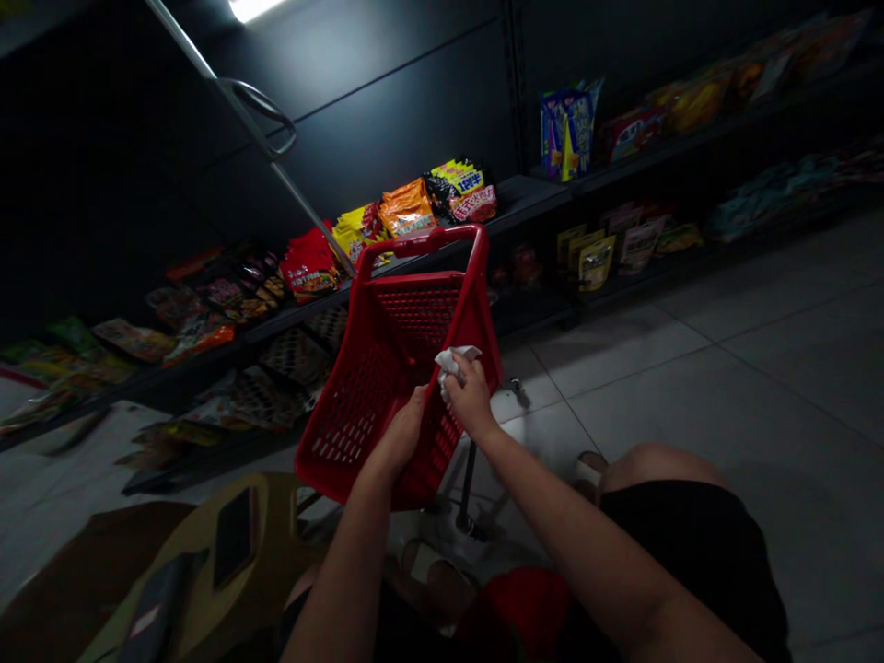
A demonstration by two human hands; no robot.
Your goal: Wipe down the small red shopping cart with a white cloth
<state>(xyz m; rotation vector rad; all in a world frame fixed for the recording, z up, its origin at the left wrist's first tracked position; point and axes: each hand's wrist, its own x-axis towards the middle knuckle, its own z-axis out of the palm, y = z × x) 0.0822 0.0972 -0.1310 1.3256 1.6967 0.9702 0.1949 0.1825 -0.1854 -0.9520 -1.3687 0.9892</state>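
The right hand (471, 398) has closed fingers pinching a crumpled white tissue (456, 361), while the left hand (402, 431) has its fingers gripping a red plastic shopping basket (345, 414).

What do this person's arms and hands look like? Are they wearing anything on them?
The left arm and right arm are bare, with no sleeves in view. The left hand and right hand wear no gloves, and no watch or ring shows. Black shorts are visible below.
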